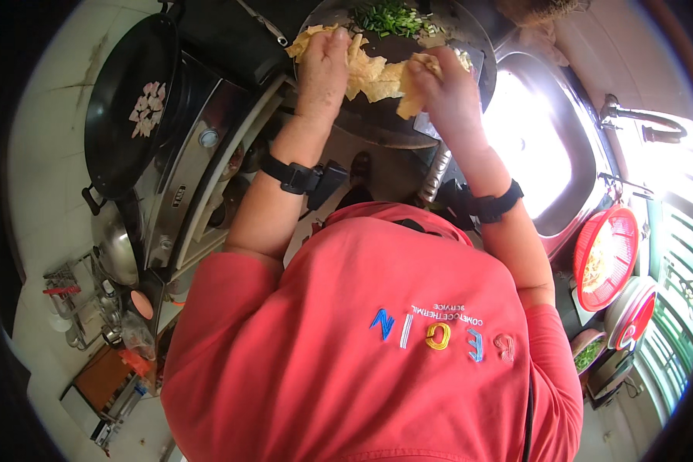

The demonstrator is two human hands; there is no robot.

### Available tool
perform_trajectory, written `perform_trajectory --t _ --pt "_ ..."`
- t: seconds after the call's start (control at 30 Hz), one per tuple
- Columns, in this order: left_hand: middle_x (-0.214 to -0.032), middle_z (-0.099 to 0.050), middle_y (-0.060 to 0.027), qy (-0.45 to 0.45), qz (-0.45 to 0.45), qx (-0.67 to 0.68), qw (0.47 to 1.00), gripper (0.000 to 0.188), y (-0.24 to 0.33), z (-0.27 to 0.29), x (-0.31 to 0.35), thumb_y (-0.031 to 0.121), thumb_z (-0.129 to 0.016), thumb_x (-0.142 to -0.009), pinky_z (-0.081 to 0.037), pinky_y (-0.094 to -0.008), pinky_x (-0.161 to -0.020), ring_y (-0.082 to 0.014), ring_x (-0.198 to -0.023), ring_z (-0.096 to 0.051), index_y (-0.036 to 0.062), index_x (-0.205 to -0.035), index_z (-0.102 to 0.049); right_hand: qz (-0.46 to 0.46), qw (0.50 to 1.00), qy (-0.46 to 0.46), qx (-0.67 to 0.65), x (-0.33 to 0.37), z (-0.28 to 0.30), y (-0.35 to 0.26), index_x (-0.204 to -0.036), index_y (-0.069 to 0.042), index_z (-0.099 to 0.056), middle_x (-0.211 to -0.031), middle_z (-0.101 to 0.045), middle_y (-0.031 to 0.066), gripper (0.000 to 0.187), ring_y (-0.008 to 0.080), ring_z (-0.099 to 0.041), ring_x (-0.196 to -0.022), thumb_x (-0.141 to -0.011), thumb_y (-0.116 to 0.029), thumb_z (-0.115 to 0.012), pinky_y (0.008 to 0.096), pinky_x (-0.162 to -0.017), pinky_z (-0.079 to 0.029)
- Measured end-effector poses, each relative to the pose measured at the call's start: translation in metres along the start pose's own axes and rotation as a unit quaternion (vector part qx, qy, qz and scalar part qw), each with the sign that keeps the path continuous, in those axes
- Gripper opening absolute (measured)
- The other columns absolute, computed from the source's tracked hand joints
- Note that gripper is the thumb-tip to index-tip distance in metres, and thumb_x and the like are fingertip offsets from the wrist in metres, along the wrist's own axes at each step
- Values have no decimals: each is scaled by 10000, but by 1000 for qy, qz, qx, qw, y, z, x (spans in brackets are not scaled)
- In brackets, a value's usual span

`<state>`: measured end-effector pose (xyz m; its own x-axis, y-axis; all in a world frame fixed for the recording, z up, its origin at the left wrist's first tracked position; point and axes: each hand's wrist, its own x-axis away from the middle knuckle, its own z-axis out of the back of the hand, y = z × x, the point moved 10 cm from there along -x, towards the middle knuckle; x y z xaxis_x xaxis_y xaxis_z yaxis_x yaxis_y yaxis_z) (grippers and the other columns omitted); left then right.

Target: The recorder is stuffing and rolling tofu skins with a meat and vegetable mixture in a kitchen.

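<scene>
Above a round dark cutting board (362, 127), my left hand (323, 73) and my right hand (448, 85) are closed on a thin, crinkled yellow food sheet (376, 78). Ragged edges of it hang between them and past my right fingers. Whether it is one piece or several, I cannot tell. Chopped green stalks (393, 19) lie in a heap at the board's far side. A cleaver (436, 173) rests at the right of the board, its metal handle pointing toward me and its blade partly hidden under my right hand.
On the left, a black wok (119, 154) with pale pink slices (148, 110) sits over the stove (189, 158). To the right are a brightly lit sink (554, 212), a faucet (647, 119) and a red basket (624, 231). A metal lid (115, 246) leans below the wok.
</scene>
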<state>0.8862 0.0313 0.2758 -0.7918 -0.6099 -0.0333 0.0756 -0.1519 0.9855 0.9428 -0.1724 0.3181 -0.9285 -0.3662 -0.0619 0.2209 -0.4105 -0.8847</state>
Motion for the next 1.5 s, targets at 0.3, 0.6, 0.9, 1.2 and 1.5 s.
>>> perform_trajectory --t 0.3,0.6,0.9,1.2,1.5 --pt "-1010 -647 -170 -72 -192 -318 926 264 26 -10 1 84 -540 -846 -493 -379 -803 -334 -930 -624 49 -1104 -585 89 974 -167 123 -31 -92 -11 -1152 9 -540 -1045 -604 250 465 393 -583 -987 -779 -245 -649 429 -879 -464" --pt "-1043 -579 -77 -77 -284 -358 886 174 26 -13 29 29 -578 -793 -501 -391 -778 -313 -941 -583 41 -960 -624 203 890 -92 398 -21 -97 -14 -1060 -73 -580 -1003 -602 156 290 336 -613 -915 -780 -135 -624 430 -770 -510" --pt "-1031 -599 -103 -96 -331 -379 859 230 31 -17 34 32 -562 -797 -471 -381 -843 -291 -964 -567 30 -1015 -636 97 910 -178 362 -17 -90 8 -1318 -43 -423 -1106 -562 210 558 379 -604 -959 -779 -21 -564 426 -793 -514" --pt "-1053 -601 -110 -87 -327 -365 867 265 40 -10 32 -1 -536 -801 -466 -384 -846 -315 -971 -568 22 -1050 -622 76 943 -173 275 -6 -49 35 -1250 -85 -534 -978 -634 123 487 302 -623 -906 -773 -4 -595 379 -810 -496" --pt "-939 -621 -117 -65 -310 -398 861 137 47 3 20 83 -635 -795 -477 -384 -783 -311 -893 -591 23 -917 -639 94 965 -147 197 15 -33 24 -1104 -66 -614 -989 -622 167 297 355 -612 -890 -811 -51 -566 425 -783 -492"
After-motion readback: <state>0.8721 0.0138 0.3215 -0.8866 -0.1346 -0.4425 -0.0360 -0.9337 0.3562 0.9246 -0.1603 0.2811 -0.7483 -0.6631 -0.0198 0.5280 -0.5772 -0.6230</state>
